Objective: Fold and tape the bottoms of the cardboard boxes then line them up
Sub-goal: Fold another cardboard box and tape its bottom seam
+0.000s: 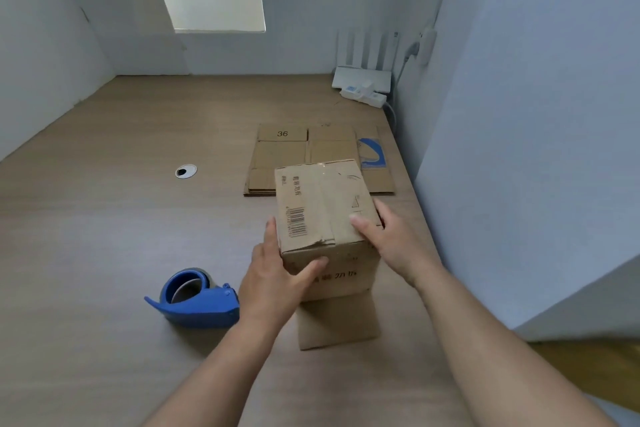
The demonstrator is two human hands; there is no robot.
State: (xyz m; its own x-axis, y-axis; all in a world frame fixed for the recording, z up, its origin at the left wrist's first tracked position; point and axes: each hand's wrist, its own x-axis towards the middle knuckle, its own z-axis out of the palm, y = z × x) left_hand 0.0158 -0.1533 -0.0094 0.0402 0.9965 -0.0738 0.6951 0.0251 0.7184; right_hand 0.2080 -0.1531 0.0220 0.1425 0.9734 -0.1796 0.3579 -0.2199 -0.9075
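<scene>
A brown cardboard box [322, 204] stands bottom-up on the wooden table [121, 218], its folded flaps closed with clear tape along the seam and a barcode on top. My left hand [277, 274] grips its near left corner, thumb on the front face. My right hand [388, 236] holds the right side, thumb on top. One open flap sticks out below the box toward me. A blue tape dispenser [194, 302] lies on the table to the left of my left hand. A stack of flattened boxes [298, 156], one marked 36, lies behind the box.
A round cable hole [186, 171] sits in the tabletop at left. A white power strip and device [363, 90] rest in the far right corner. White partition walls close the table on the left, back and right [519, 149].
</scene>
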